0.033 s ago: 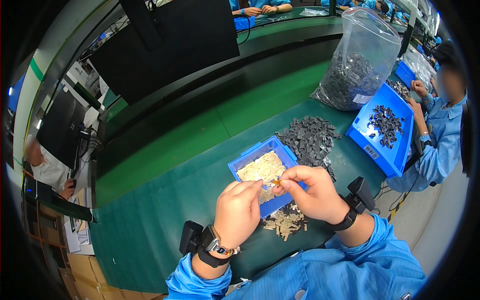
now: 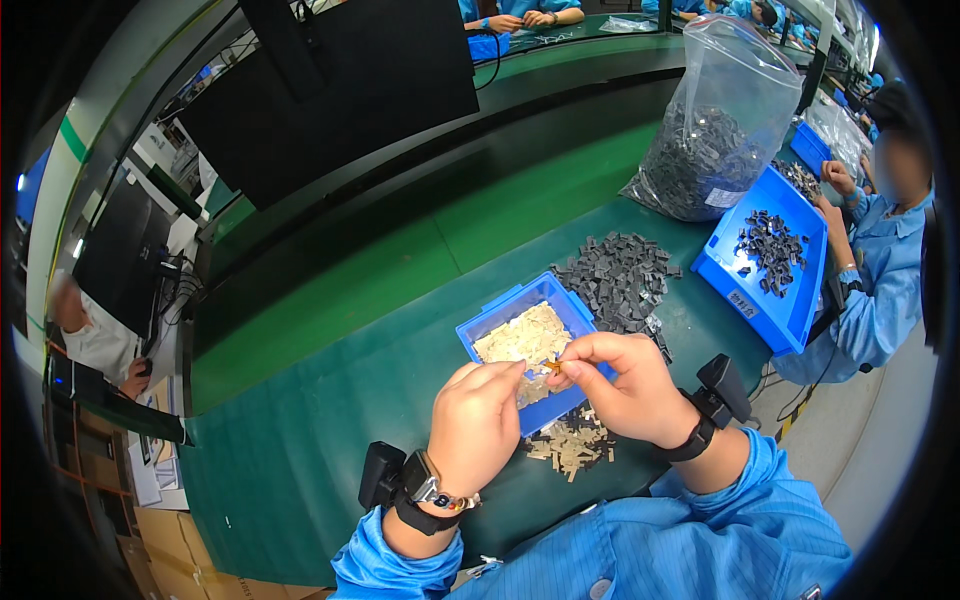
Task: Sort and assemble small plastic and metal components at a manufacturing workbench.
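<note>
STEP (est.): 2-hand handling, sm. amber part (image 2: 553, 367) over blue bin (image 2: 556, 409) | R hand (image 2: 640, 390): fingers pinching part | L hand (image 2: 475, 420): fingertips nr. part, grasp can't tell | NEXT: calls f/ steady pinch

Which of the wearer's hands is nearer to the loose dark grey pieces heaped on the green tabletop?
Right. The right hand is just short of the dark grey heap; the left hand is farther off, to the left and nearer the wearer.

Peering down from head height, fisheye-wide, over left hand (image 2: 472, 425) and right hand (image 2: 640, 392), close in, facing across the table (image 2: 330, 440)!
</note>
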`<action>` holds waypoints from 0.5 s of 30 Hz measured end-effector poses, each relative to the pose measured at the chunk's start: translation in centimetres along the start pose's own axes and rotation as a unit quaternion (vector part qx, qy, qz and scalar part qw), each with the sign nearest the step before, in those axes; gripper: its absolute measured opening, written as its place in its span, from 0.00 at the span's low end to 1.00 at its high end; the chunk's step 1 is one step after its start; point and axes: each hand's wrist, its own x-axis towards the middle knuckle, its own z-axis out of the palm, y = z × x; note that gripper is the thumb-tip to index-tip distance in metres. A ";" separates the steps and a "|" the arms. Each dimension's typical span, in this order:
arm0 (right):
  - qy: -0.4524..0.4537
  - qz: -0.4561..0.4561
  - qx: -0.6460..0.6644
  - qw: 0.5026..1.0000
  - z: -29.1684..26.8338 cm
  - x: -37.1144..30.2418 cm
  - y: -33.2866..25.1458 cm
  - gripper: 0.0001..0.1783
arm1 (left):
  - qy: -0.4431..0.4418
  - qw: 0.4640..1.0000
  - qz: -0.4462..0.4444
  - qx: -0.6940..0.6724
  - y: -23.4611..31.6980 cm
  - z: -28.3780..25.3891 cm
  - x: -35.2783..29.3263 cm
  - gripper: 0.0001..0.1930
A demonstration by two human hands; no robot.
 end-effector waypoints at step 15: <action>-0.023 -0.374 -0.305 0.876 -2.0 0.1 0.7 0.12 | -0.150 0.845 -0.283 -0.427 0.8 -1.8 -0.3 0.07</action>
